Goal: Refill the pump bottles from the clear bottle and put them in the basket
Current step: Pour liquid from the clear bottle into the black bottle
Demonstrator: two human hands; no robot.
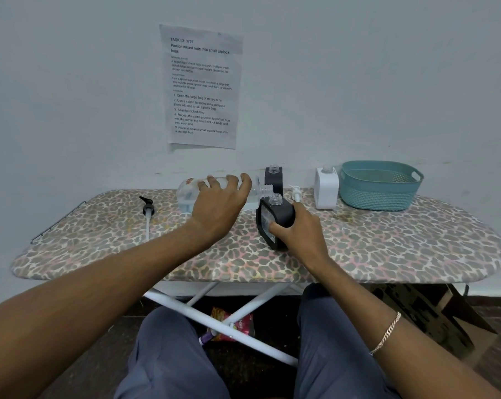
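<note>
My left hand [221, 201] grips the clear bottle [187, 194], which is tipped on its side with its open neck [266, 190] pointing right. My right hand [296, 228] holds a black pump bottle [275, 218] tilted on the board, its open clear neck just under the clear bottle's mouth. A second black bottle [273, 175] stands open behind it. A white bottle [326, 188] stands open to the right, beside the empty teal basket [380, 187]. A black pump head [147, 210] lies at the left, a white pump head [295, 192] between the bottles.
Everything sits on a leopard-print ironing board [387, 246] against a pale wall with a printed sheet [201, 87]. Below are the board's white legs [214, 315], a snack packet [232, 326] on the floor and a cardboard box [433, 318] at the right.
</note>
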